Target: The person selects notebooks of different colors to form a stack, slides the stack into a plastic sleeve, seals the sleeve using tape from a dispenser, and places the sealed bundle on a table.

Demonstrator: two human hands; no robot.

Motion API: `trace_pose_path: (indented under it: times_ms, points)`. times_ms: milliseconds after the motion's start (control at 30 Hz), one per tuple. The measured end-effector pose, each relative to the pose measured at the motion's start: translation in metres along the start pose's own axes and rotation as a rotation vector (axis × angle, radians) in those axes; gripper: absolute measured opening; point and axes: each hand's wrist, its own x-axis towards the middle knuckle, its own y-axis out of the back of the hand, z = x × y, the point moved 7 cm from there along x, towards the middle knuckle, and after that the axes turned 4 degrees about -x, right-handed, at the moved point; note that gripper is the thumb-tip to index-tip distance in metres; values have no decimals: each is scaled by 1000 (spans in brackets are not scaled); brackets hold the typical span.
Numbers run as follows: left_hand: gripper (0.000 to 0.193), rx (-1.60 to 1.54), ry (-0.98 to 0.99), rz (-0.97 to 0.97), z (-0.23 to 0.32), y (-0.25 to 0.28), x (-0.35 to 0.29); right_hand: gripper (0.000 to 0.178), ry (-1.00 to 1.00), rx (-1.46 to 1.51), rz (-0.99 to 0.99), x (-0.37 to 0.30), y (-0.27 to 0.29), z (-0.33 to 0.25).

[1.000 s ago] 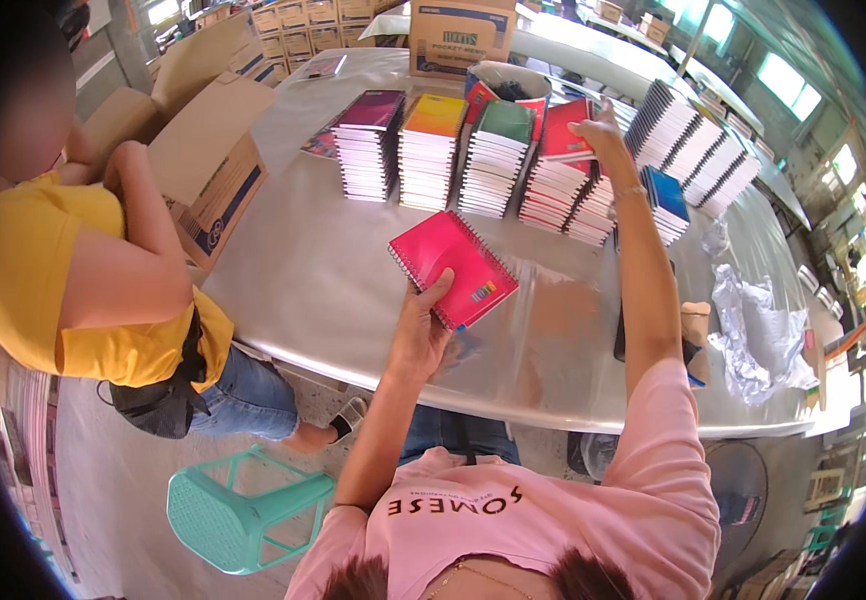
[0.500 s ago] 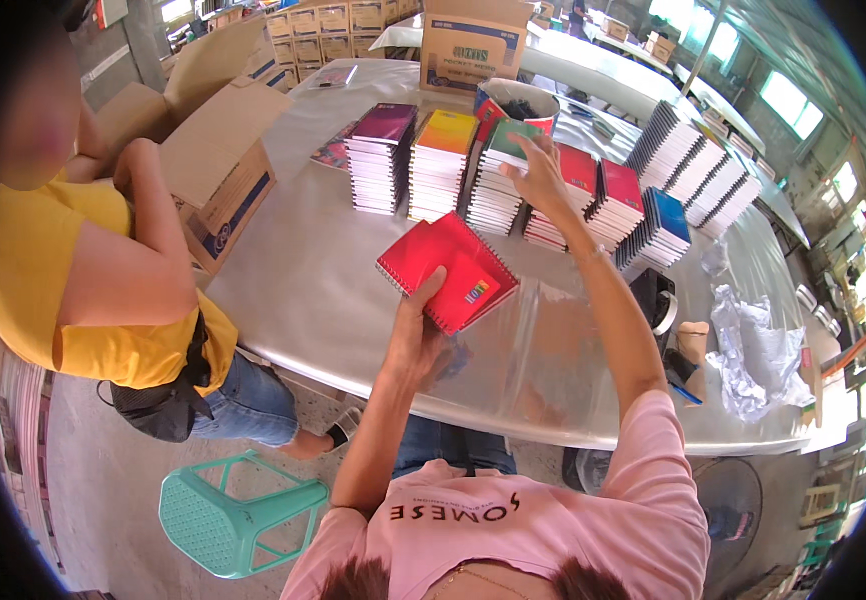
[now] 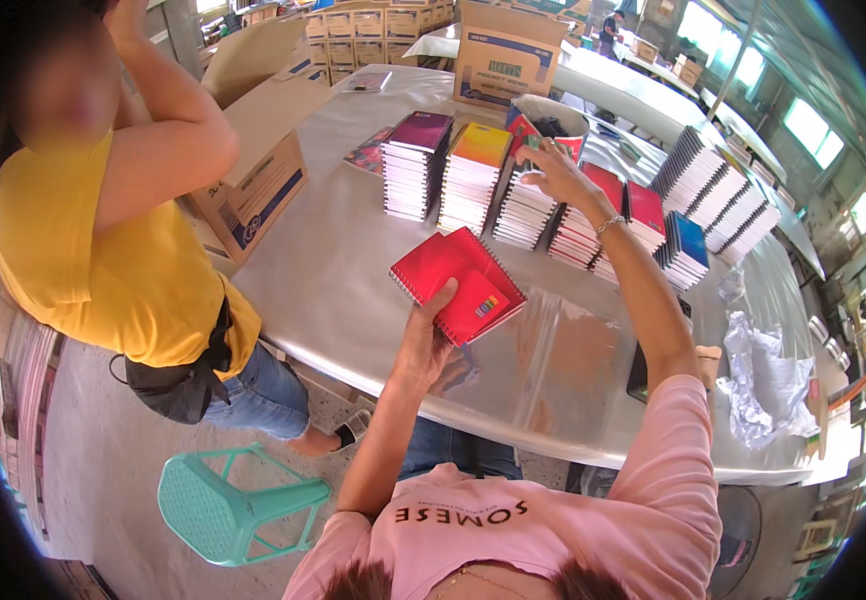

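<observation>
Two red spiral notebooks (image 3: pixel 456 272), fanned one over the other, are held in my left hand (image 3: pixel 428 335) above the near part of the table, thumb on top and fingers beneath. My right hand (image 3: pixel 563 172) is stretched forward to the green-covered stack (image 3: pixel 525 215), its fingers closed at a green notebook (image 3: pixel 531 146) on top; the hand hides most of that cover. Left of it stand a yellow stack (image 3: pixel 475 170) and a purple stack (image 3: pixel 418 165). On the right are red stacks (image 3: pixel 643 215) and a blue stack (image 3: pixel 685 248).
White spiral-bound stacks (image 3: pixel 718 190) stand at the far right. Behind are a tub (image 3: pixel 575 125) and a carton (image 3: pixel 508 60). Crumpled plastic (image 3: pixel 761 380) lies on the right of the silver table (image 3: pixel 343 290). A person in yellow (image 3: pixel 103 260) stands left, near a green stool (image 3: pixel 203 510).
My right hand has come slightly toward the green notebook and its fingers have drawn in. My left hand keeps the red notebooks. The person in yellow has raised an arm; the view has shifted.
</observation>
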Motion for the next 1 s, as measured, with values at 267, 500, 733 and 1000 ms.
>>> trace_pose_path:
  times_ms: [267,500,733,1000]
  points:
    - [55,13,-6,-64,4,-8,-1,35,-153,-31,189,-4,52,23]
    - [67,75,-4,-61,13,-19,-9,32,-126,884,398,-36,129,-42]
    - [76,-183,146,-213,24,-38,-22,26,322,1224,-76,-48,106,-113]
    - [45,-58,114,-107,22,-21,-13,30,103,649,-3,31,34,-75]
